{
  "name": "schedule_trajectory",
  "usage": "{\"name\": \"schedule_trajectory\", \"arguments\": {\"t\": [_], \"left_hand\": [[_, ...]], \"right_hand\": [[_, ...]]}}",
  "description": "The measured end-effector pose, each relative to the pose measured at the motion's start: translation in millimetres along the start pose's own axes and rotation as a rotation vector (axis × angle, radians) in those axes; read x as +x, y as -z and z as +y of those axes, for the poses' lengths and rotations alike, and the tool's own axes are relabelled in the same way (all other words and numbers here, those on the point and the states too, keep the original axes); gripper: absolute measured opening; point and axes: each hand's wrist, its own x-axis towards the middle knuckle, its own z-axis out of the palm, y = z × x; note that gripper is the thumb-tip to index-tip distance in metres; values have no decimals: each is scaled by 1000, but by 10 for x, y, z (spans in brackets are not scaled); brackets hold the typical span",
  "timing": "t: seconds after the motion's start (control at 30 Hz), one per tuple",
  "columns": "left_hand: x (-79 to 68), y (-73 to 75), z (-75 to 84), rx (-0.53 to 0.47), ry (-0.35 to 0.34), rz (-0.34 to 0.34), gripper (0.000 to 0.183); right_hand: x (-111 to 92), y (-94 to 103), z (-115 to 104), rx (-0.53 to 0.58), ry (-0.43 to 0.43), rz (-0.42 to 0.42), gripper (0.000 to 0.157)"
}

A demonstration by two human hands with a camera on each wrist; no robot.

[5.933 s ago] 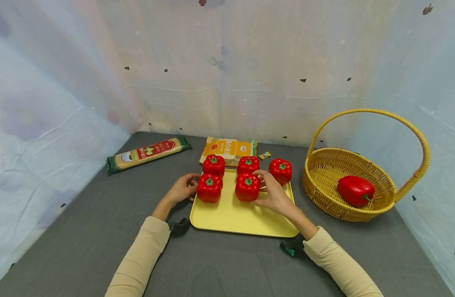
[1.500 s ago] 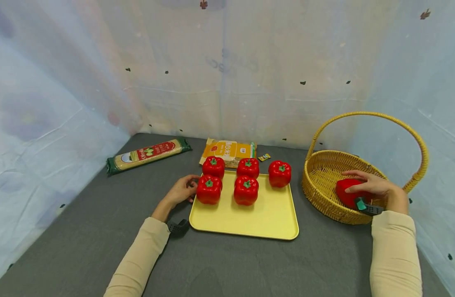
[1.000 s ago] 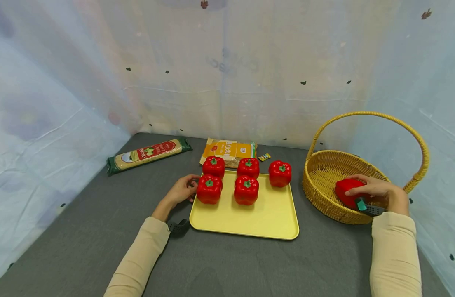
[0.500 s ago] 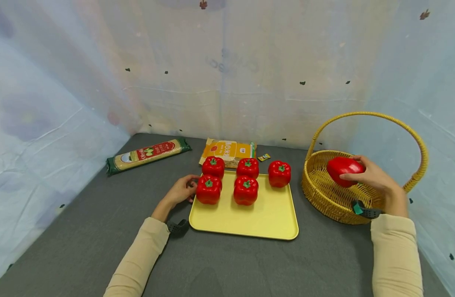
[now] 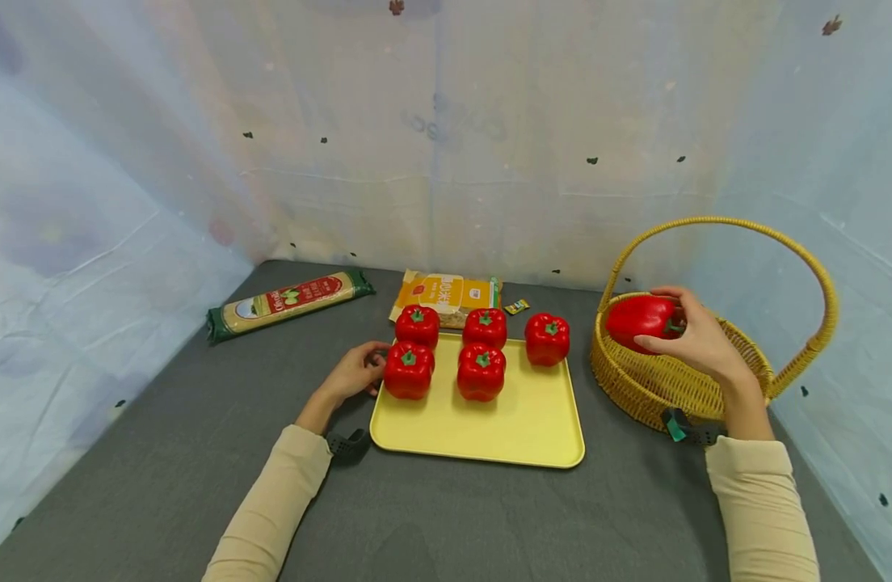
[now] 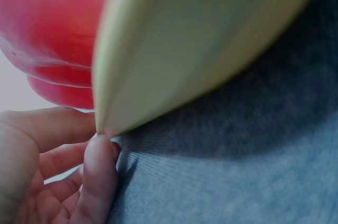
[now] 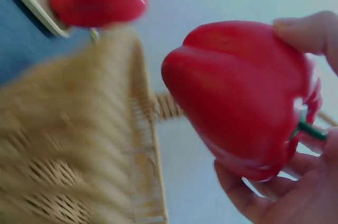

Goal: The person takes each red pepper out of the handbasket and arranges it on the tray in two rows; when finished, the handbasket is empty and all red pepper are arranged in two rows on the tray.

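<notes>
My right hand (image 5: 696, 335) holds a red bell pepper (image 5: 637, 321) with a green stem, just over the left rim of the yellow wicker basket (image 5: 624, 388). In the right wrist view the thumb lies at one side of this pepper (image 7: 237, 94) and the fingers curl at the other. My left hand (image 5: 353, 376) is at the left edge of the yellow tray (image 5: 475, 432). The left wrist view has its fingers and thumb pinching the tray's rim (image 6: 103, 76). Several more red bell peppers stand stem up on the tray, including a front one (image 5: 481, 372) and a back right one (image 5: 547, 339).
Behind the tray lies an orange food packet (image 5: 446, 295) with a small yellow sachet (image 5: 517, 306) beside it. A long green and red pasta packet (image 5: 289, 303) lies at the back left. The basket's tall handle (image 5: 722, 220) arches above it.
My right hand left the tray, reached into the basket, took hold of the bell pepper lying there, lifted it and carried it left to the rim. My left hand stayed at the tray.
</notes>
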Motion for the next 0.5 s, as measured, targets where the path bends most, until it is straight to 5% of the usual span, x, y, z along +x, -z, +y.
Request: {"name": "schedule_trajectory", "arguments": {"t": [0.17, 0.3, 0.5], "left_hand": [[27, 4, -22, -14, 14, -1, 42], [128, -6, -192, -21, 20, 4, 42], [27, 1, -20, -16, 17, -2, 43]], "right_hand": [[-12, -250, -130, -8, 71, 38, 70], [-17, -418, -191, -32, 145, 54, 66], [-40, -627, -246, -81, 237, 75, 62]]}}
